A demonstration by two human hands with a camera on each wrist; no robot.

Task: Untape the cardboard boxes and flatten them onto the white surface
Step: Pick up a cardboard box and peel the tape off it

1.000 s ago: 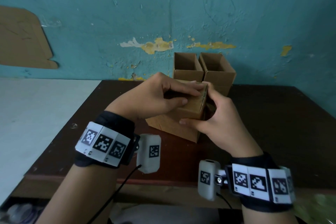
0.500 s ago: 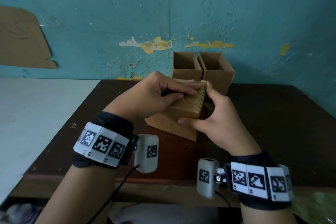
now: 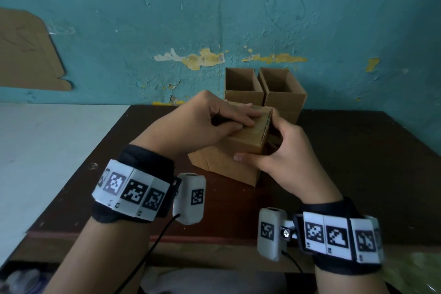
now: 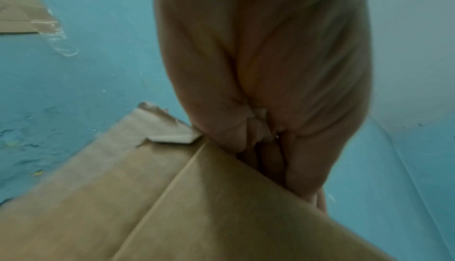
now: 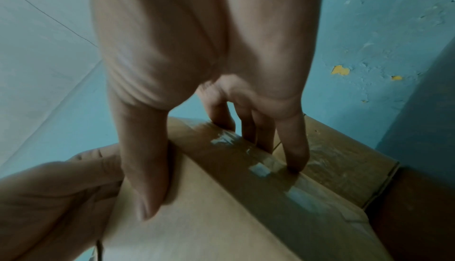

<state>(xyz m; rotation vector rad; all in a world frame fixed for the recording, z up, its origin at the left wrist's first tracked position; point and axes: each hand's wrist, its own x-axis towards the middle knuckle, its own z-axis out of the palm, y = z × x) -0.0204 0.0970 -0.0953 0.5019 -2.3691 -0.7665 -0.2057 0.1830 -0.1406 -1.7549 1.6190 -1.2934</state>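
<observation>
A closed brown cardboard box (image 3: 238, 153) stands on the dark table, tilted a little. My left hand (image 3: 214, 124) lies over its top, fingers curled onto the top face and thumb tucked beneath them. My right hand (image 3: 281, 150) grips its right side, thumb on the near face. In the right wrist view the fingertips (image 5: 295, 160) press on a face where clear tape (image 5: 265, 166) runs along the flap seam. In the left wrist view the fingers (image 4: 265, 154) hook over an edge of the box (image 4: 147, 197).
Two open-topped cardboard boxes (image 3: 243, 88) (image 3: 284, 93) stand right behind, against the teal wall. The white surface (image 3: 47, 150) adjoins the dark table (image 3: 358, 162) on the left. A flat cardboard piece (image 3: 26, 52) hangs on the wall at upper left.
Both hands keep their hold on the box. My left fingertips have drawn back slightly from the top's right edge.
</observation>
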